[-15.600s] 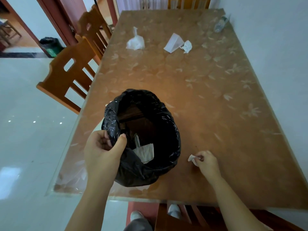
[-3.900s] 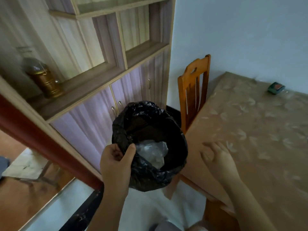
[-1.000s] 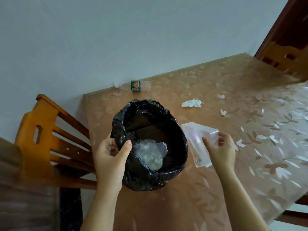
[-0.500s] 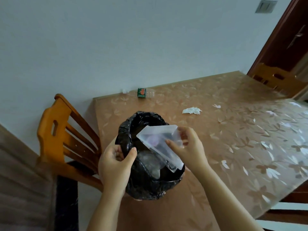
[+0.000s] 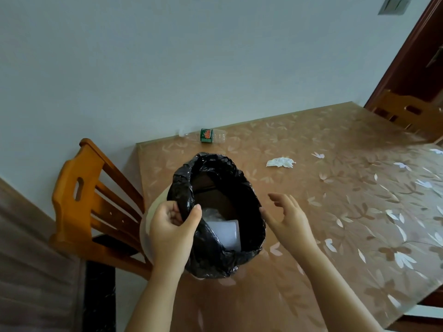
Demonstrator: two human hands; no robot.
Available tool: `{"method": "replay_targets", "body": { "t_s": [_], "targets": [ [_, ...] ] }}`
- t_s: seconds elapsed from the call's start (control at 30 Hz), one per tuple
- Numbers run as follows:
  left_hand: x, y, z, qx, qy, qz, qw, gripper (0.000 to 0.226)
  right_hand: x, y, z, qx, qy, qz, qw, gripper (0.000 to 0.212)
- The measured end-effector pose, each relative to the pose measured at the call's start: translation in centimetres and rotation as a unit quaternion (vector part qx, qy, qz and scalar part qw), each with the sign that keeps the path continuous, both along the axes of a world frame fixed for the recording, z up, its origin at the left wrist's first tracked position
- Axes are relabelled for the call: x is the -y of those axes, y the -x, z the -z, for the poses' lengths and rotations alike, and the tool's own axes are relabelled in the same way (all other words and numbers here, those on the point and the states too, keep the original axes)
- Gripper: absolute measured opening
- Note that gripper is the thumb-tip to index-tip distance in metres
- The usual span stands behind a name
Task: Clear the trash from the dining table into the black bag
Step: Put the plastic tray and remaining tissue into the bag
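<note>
The black bag [image 5: 251,212] lines a bin held over the near left corner of the dining table [image 5: 335,224]. My left hand [image 5: 171,232] grips the bag's near rim, thumb inside. A clear plastic container [image 5: 226,234] and crumpled clear plastic lie inside the bag. My right hand [image 5: 286,218] hovers just right of the bag, fingers spread, holding nothing. A crumpled white tissue [image 5: 280,162] lies on the table beyond the bag. A clear plastic bottle with a green label [image 5: 208,135] lies on its side by the wall.
A wooden chair [image 5: 93,204] stands at the table's left end, close to the bag. A second wooden chair [image 5: 407,113] is at the far right by a dark door. The wall runs along the table's far edge.
My right hand has dropped the clear plastic container into the bag and pulled back to the right, now empty. My left hand keeps its hold on the rim.
</note>
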State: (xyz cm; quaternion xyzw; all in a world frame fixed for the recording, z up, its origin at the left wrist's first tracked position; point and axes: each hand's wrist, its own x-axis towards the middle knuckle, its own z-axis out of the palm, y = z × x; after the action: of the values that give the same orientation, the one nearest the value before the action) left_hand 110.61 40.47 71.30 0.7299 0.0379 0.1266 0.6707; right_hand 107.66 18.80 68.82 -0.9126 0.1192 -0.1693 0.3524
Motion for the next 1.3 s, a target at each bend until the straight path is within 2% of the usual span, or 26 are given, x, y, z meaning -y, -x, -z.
{"method": "replay_targets", "body": {
  "t_s": [0.23,0.53,0.73,1.03,1.3],
  "targets": [
    [4.7,-5.7,-0.8,0.020,-0.021,-0.015,0.999,0.020,7.4,-3.7,3.5,-0.031,-0.008,0.064,0.997,0.032],
    [11.3,-12.5,0.3,0.014,-0.074,-0.048,0.996,0.023,16.0,-12.9,8.6,-0.058,-0.039,0.103,0.992,0.026],
    [14.2,-16.6,0.5,0.012,-0.088,-0.056,0.994,0.026,20.8,-18.5,11.8,-0.095,-0.044,0.121,0.987,0.031],
    [15.5,-18.6,1.2,0.017,-0.079,-0.039,0.996,0.024,24.0,-25.0,16.4,-0.069,-0.088,0.168,0.979,0.037],
    [15.6,-19.4,2.1,0.015,-0.076,-0.028,0.997,0.023,25.6,-27.7,18.6,-0.117,-0.074,0.166,0.976,0.036]
  ]
}}
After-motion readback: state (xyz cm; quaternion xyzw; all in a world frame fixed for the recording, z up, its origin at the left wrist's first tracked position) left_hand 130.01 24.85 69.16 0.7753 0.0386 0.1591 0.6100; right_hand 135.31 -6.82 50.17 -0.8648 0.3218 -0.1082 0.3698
